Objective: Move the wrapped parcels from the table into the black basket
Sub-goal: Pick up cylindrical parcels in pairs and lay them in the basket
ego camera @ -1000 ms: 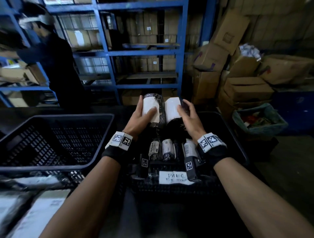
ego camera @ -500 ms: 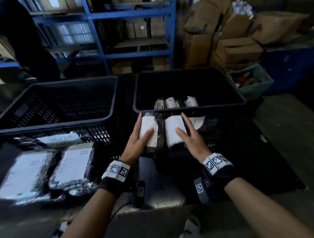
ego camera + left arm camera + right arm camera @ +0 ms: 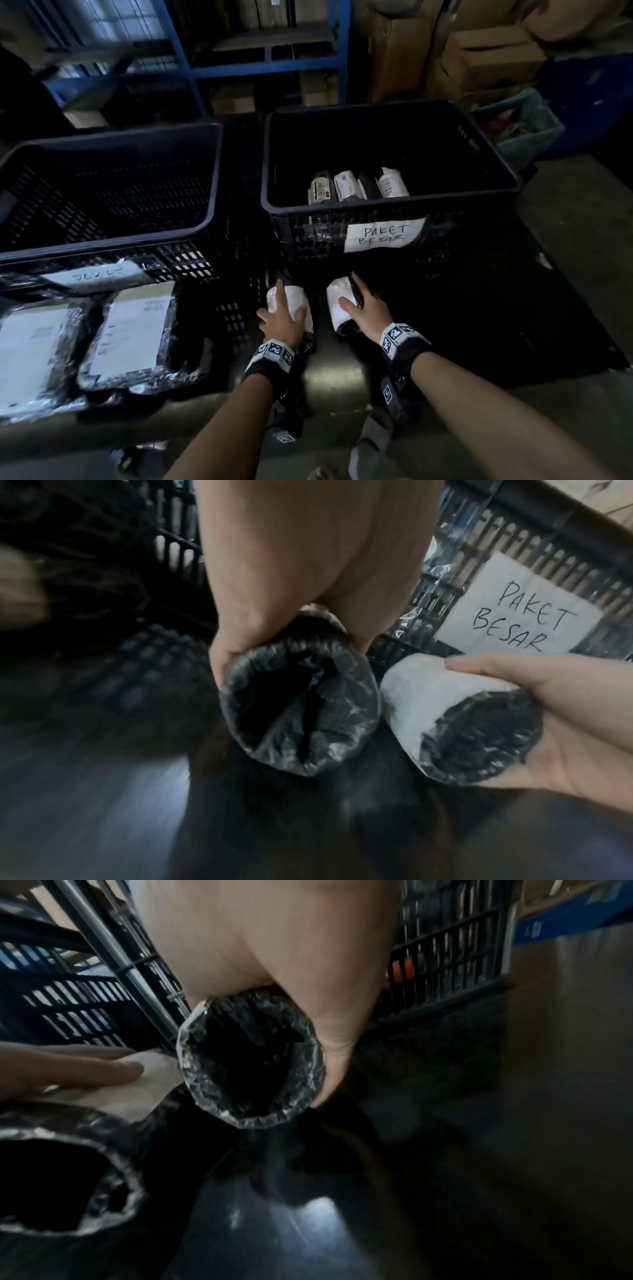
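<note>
Two roll-shaped parcels in black bubble wrap with white labels are held side by side, low over the dark table, just in front of the black basket (image 3: 376,207) labelled "PAKET BESAR" (image 3: 383,234). My left hand (image 3: 284,322) grips the left parcel (image 3: 296,299) from above; its crumpled end (image 3: 301,712) fills the left wrist view. My right hand (image 3: 368,310) grips the right parcel (image 3: 335,301), whose end (image 3: 250,1064) faces the right wrist camera. Three similar rolls (image 3: 346,185) lie inside the basket. Whether the held parcels touch the table I cannot tell.
A second black basket (image 3: 113,236) stands to the left, with flat wrapped parcels (image 3: 130,332) lying in front of it. Blue shelving (image 3: 267,65) and stacked cardboard boxes (image 3: 479,58) fill the back. A teal bin (image 3: 520,126) stands at the right.
Both hands, each still holding its parcel, have come from above the basket's inside down to the table in front of it. The head view has tilted down.
</note>
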